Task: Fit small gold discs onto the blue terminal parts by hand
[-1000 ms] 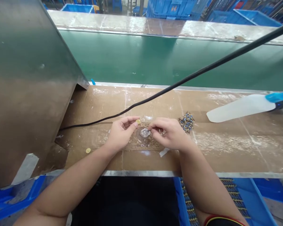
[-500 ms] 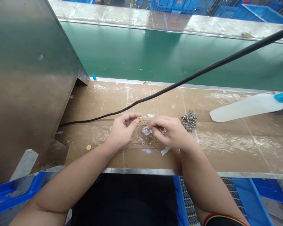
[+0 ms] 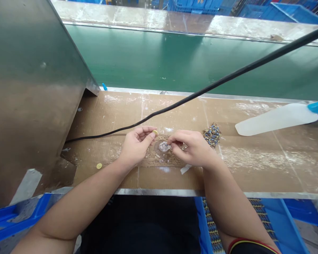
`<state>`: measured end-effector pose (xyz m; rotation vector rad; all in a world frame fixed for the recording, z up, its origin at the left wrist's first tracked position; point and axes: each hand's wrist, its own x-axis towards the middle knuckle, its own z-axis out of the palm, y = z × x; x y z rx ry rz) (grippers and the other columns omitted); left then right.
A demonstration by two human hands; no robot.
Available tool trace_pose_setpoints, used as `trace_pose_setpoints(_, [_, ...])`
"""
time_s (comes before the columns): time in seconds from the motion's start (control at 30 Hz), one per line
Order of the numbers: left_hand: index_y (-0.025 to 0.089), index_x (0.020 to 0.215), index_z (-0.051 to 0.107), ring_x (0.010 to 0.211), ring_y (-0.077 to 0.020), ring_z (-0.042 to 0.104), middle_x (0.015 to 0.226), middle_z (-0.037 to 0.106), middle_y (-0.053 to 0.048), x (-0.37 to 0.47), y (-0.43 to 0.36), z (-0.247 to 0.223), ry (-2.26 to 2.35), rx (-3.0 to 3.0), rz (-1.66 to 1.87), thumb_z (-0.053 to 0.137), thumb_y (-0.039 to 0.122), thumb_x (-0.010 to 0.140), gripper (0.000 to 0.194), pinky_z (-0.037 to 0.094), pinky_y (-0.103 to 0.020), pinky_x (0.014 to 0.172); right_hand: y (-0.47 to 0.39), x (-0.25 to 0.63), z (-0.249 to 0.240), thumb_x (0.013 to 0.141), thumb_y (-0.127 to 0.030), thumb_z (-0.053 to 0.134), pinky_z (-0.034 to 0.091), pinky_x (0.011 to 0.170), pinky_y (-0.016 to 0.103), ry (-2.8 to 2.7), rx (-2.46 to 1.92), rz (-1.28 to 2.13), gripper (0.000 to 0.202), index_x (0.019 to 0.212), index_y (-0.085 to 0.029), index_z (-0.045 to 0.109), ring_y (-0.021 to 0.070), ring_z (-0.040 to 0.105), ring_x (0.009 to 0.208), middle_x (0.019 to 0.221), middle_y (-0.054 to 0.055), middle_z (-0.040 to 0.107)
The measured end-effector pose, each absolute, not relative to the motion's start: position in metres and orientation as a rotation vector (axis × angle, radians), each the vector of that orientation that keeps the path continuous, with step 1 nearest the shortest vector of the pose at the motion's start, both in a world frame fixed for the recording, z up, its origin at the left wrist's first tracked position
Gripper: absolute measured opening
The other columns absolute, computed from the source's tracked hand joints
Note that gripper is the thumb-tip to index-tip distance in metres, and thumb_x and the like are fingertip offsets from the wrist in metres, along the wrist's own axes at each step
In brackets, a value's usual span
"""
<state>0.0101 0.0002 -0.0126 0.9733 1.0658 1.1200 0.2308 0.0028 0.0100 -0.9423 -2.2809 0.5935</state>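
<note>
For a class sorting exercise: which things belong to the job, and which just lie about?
Job, it seems:
yellow disc, in left hand
silvery patch, by right hand
perhaps parts pile, loose disc

Lying about, probably:
cable, bottle
white scrap, blue tip

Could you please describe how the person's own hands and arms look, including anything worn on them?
The left hand and right hand are bare, with no gloves or rings visible. Both forearms are uncovered. Near the right elbow is a black sleeve or band edged in red and yellow; no sleeve shows on the left arm.
</note>
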Motion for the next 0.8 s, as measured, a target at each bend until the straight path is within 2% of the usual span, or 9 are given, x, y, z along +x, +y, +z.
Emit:
trace_pose_setpoints(0.23, [0.011, 0.101, 0.074, 0.074, -0.0153, 0.070, 0.086, 0.074, -0.010, 0.013, -0.001, -0.011, 1.025, 0.859, 1.107, 0.088, 0.042, 0.077, 0.041, 0.061, -0.024, 0.068, 0.000, 0.227, 0.016, 0.093, -0.016, 0.054, 0.053, 0.063, 0.030, -2.145, -0.942, 0.556, 0.015, 0.092, -0.023, 0.067, 0.0161, 0.065, 0.068, 0.080, 0.000, 0.070])
trace_pose_setpoints(0.47, [0.010, 0.097, 0.076, 0.079, -0.0179, 0.073, 0.089, 0.076, -0.012, 0.016, -0.004, -0.006, 0.956, 0.730, 1.091, 0.095, 0.044, 0.070, 0.048, 0.065, -0.027, 0.077, -0.009, 0.204, 0.012, 0.098, -0.019, 0.063, 0.062, 0.071, 0.034, -1.824, -0.950, 0.590, 0.008, 0.098, -0.024, 0.070, 0.0195, 0.073, 0.082, 0.093, 0.003, 0.076])
trace_pose_setpoints(0.63, [0.012, 0.089, 0.079, 0.077, -0.0155, 0.073, 0.086, 0.075, -0.009, 0.016, -0.005, -0.004, 0.913, 0.677, 1.120, 0.100, 0.043, 0.065, 0.044, 0.063, -0.022, 0.074, -0.010, 0.198, 0.008, 0.099, -0.019, 0.065, 0.064, 0.078, 0.036, -1.792, -0.961, 0.634, 0.008, 0.100, -0.023, 0.073, 0.0210, 0.076, 0.093, 0.100, 0.004, 0.078])
trace_pose_setpoints(0.8, [0.014, 0.087, 0.081, 0.077, -0.0149, 0.073, 0.084, 0.075, -0.009, 0.016, -0.006, -0.001, 0.909, 0.699, 1.124, 0.099, 0.043, 0.066, 0.040, 0.063, -0.021, 0.074, -0.010, 0.198, 0.009, 0.099, -0.020, 0.066, 0.065, 0.077, 0.034, -1.801, -0.973, 0.620, 0.008, 0.100, -0.023, 0.074, 0.0202, 0.076, 0.091, 0.100, 0.004, 0.079])
